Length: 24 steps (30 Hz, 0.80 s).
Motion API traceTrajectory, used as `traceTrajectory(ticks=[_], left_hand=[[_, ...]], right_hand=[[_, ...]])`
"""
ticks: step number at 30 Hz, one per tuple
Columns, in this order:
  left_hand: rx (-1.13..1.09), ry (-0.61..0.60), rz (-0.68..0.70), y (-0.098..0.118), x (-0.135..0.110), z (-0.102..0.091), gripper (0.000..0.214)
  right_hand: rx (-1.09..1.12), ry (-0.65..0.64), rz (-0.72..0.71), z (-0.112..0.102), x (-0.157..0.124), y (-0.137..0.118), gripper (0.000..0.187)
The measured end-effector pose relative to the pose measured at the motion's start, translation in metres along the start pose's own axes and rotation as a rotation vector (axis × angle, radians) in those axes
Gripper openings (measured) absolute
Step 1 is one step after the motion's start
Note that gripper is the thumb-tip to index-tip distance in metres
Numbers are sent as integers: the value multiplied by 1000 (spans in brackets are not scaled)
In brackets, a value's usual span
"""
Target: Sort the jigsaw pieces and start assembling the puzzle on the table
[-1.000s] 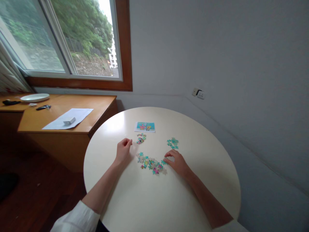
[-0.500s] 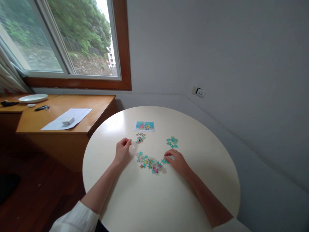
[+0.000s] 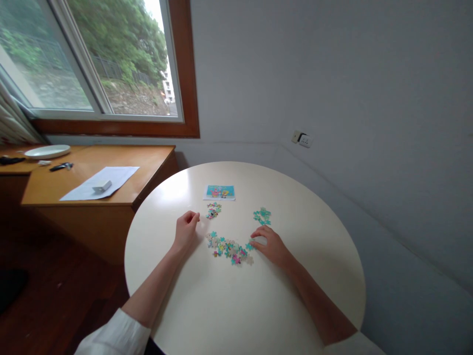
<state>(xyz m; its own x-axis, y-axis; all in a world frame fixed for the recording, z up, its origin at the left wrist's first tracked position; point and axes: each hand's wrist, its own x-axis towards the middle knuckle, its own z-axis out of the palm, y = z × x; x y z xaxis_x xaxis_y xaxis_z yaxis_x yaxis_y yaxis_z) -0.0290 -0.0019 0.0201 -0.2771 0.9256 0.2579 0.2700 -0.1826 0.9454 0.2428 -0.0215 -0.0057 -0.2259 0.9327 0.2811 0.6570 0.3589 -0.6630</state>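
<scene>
My left hand (image 3: pixel 187 228) is closed in a pinch over the table's left side. Whatever its fingertips hold, if anything, is too small to make out. To its right lies a small cluster of multicoloured puzzle pieces (image 3: pixel 213 211). My right hand (image 3: pixel 271 245) rests at the right end of a larger pile of loose puzzle pieces (image 3: pixel 227 248), thumb and fingers apart. A turquoise puzzle piece (image 3: pixel 249 246) lies at its thumb tip. Beyond that hand is a group of turquoise puzzle pieces (image 3: pixel 262 216). A cartoon picture card (image 3: pixel 220 193) lies flat behind the clusters.
Everything lies on a round white table (image 3: pixel 236 301). On the left, a wooden desk (image 3: pixel 151 167) carries a paper sheet (image 3: pixel 116 178), a small white box (image 3: pixel 102 186) and a white plate (image 3: pixel 48 151). A wall socket (image 3: pixel 305 141) is behind the table.
The gap between my right thumb and fingers has widened slightly. My left hand keeps its pinch in the same place. The whole view has shifted a little.
</scene>
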Motion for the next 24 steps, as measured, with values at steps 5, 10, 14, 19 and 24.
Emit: traceTrajectory(ticks=[5, 10, 14, 19, 24], left_hand=[[6, 0, 7, -2, 0, 1, 28], [20, -2, -2, -3, 0, 2, 28], [41, -8, 8, -4, 0, 3, 28], [68, -17, 32, -5, 0, 4, 29], [91, 1, 46, -11, 1, 8, 29]], right_hand=[[0, -32, -1, -1, 0, -3, 9], [11, -57, 10, -2, 0, -7, 9], [50, -50, 30, -2, 0, -9, 10], [150, -45, 65, -1, -2, -10, 12], [309, 18, 92, 4, 0, -4, 13]])
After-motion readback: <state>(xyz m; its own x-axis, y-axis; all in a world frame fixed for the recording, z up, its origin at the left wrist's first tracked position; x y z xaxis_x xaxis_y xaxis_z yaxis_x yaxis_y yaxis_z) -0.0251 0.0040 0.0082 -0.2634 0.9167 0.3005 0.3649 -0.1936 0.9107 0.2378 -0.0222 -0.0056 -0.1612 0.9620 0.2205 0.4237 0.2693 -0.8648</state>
